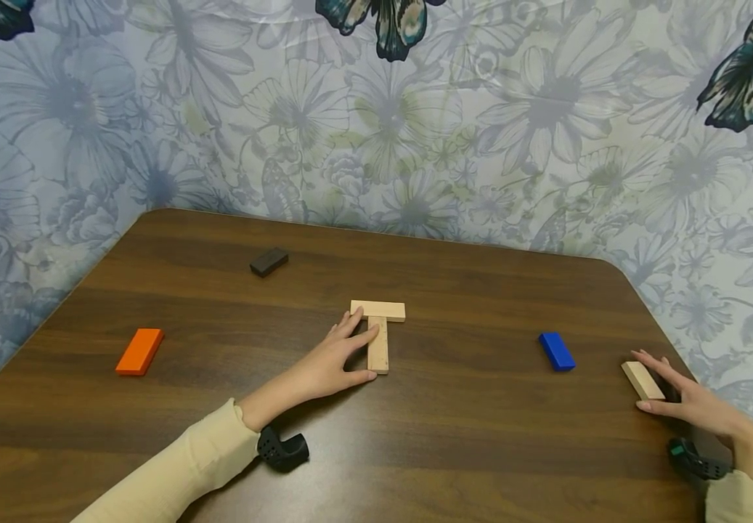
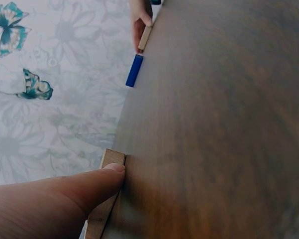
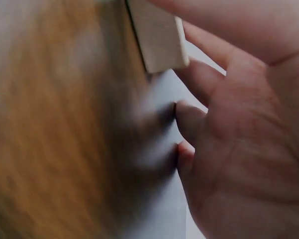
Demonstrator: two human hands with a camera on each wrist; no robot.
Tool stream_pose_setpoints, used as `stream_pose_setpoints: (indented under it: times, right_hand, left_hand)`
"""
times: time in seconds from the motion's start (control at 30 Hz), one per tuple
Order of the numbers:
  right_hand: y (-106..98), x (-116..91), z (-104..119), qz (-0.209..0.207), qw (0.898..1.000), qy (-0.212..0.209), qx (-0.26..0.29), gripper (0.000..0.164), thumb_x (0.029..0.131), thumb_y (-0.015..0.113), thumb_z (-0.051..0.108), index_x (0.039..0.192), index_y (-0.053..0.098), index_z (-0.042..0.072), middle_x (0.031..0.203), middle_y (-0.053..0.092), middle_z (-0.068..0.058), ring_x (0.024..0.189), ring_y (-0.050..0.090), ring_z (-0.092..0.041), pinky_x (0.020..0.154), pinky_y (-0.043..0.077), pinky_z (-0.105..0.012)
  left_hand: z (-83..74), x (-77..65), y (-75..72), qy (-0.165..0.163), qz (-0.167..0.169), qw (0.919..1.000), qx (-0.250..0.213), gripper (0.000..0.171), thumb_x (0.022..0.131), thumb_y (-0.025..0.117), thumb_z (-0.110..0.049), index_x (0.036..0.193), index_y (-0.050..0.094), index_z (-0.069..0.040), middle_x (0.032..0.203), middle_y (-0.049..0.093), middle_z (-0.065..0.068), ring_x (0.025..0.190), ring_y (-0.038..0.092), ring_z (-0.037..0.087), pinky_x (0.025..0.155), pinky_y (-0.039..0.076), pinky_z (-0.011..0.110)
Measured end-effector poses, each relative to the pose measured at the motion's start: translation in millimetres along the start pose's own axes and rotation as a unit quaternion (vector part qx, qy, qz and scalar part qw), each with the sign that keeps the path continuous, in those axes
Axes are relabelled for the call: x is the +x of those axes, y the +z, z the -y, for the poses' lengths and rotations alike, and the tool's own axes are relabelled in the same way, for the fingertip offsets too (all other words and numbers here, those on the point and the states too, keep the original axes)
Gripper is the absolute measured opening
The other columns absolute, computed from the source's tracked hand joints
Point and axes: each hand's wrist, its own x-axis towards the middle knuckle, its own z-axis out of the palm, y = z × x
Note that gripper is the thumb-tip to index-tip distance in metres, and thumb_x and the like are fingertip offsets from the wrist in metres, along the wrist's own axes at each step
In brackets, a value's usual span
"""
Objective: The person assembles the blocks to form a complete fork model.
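Note:
Two plain wooden blocks form a T on the table in the head view: a crosswise block (image 1: 389, 312) at the far end and an upright-running block (image 1: 379, 356) toward me. My left hand (image 1: 324, 367) reaches over from the left. Its thumb touches the near end of the lengthwise block, its index fingertip lies on that block, and another fingertip is at the crosswise block's left end. Near the right table edge my right hand (image 1: 703, 399) pinches a third plain wooden block (image 1: 642, 381), thumb at its near end and fingers along its far right side.
A blue block (image 1: 556, 351) lies left of the right hand. An orange block (image 1: 139, 351) lies at the left, and a dark block (image 1: 269, 262) toward the back. The brown table (image 1: 467, 436) ends at a wall with flowers and butterflies.

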Motion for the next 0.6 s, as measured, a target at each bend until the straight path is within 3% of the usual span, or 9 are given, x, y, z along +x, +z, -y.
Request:
stream_pose_setpoints:
  times: [0.27, 0.5, 0.6]
  right_hand:
    - [-0.5, -2.5, -4.6, 0.010, 0.999, -0.021, 0.028, 0.077, 0.092, 0.057, 0.002, 0.152, 0.009, 0.010, 0.149, -0.003, 0.019, 0.132, -0.027, -0.019, 0.080, -0.006, -0.079]
    - [-0.2, -3.1, -6.7, -0.006, 0.999, 0.002, 0.032, 0.074, 0.093, 0.057, 0.006, 0.152, 0.012, 0.011, 0.149, 0.001, 0.013, 0.134, -0.022, -0.026, 0.084, 0.000, -0.078]
    - [-0.2, -3.2, -9.1, -0.016, 1.000, 0.009, 0.014, 0.073, 0.093, 0.058, 0.008, 0.151, 0.014, 0.012, 0.149, 0.006, 0.008, 0.136, -0.011, -0.010, 0.086, 0.010, -0.076]
  left_hand:
    - [2.4, 1.6, -1.3, 0.001, 0.000, 1.0000, -0.003, 0.071, 0.085, 0.071, -0.027, 0.143, 0.038, -0.004, 0.152, 0.007, 0.022, 0.137, 0.004, 0.038, 0.107, 0.012, 0.052]
    - [4.2, 3.2, -1.6, 0.002, 0.002, 1.0000, -0.004, 0.071, 0.085, 0.071, -0.027, 0.143, 0.038, -0.004, 0.152, 0.006, 0.022, 0.137, 0.003, 0.038, 0.107, 0.011, 0.051]
    - [4.4, 3.6, -1.3, 0.001, 0.001, 1.0000, -0.005, 0.071, 0.085, 0.071, -0.027, 0.143, 0.038, -0.004, 0.152, 0.006, 0.022, 0.137, 0.003, 0.037, 0.107, 0.011, 0.051]
